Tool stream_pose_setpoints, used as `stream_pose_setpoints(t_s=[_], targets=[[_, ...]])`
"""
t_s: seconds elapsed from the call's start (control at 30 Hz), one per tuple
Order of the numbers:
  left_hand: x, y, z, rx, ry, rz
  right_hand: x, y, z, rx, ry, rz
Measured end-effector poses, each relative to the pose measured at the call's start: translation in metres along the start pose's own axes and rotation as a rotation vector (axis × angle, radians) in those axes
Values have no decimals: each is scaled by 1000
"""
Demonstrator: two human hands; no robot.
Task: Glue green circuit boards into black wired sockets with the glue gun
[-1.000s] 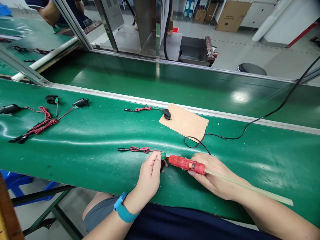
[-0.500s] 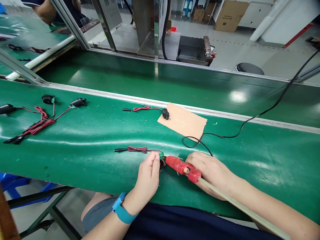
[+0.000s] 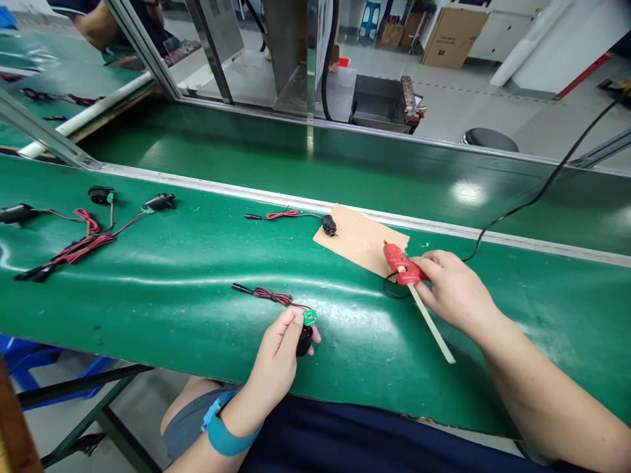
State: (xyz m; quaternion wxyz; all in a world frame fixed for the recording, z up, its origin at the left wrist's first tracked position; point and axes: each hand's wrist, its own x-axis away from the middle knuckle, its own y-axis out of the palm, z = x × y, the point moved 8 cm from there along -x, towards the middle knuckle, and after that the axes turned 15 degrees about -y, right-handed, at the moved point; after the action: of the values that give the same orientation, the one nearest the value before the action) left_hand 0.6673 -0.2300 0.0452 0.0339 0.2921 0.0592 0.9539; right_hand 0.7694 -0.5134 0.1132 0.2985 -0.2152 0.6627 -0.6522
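Note:
Between the fingers of my left hand (image 3: 282, 345) is a small green circuit board (image 3: 309, 318) together with a black round part (image 3: 304, 341). A red and black wire bundle (image 3: 273, 296) runs from the board to a black plug lying on the green mat. My right hand (image 3: 456, 289) grips a red glue gun (image 3: 401, 263), with a pale glue stick (image 3: 431, 324) jutting from its back. The gun's nozzle is over the cardboard piece (image 3: 362, 240), well apart from the board.
On the cardboard's left edge rests another black wired part (image 3: 328, 225). Several similar wired parts (image 3: 158, 202) lie at the left of the green mat (image 3: 177, 315). A black cord (image 3: 532, 200) trails from the gun to the upper right. Behind a metal frame, a person's arm (image 3: 93, 26) shows.
The glue gun has moved away from the circuit board, up and right to the cardboard. My left hand has shifted slightly down and left, tilting the board into clearer view.

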Motion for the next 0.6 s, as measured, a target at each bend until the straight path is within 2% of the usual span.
stream_pose_setpoints(t_s=[0.07,0.1,0.2,0.27,0.37,0.47,0.6], targets=[[9,-2,-2,41,-15,-49,-4,-7,5,40,38,24],[15,-3,-3,56,-24,-74,-8,-14,-1,10,35,72],[35,-2,-5,82,-49,-153,-28,-34,-52,-353,-126,223],[48,-2,-7,101,-62,-192,-46,-28,-109,-717,-355,94],[65,-5,-10,122,-64,-198,-62,-17,-175,-1066,-577,-93],[78,-12,-13,81,-61,-149,-71,-6,-204,-1225,-654,-165],[86,-19,-17,29,-68,-101,-74,-3,-214,-1281,-713,-169]])
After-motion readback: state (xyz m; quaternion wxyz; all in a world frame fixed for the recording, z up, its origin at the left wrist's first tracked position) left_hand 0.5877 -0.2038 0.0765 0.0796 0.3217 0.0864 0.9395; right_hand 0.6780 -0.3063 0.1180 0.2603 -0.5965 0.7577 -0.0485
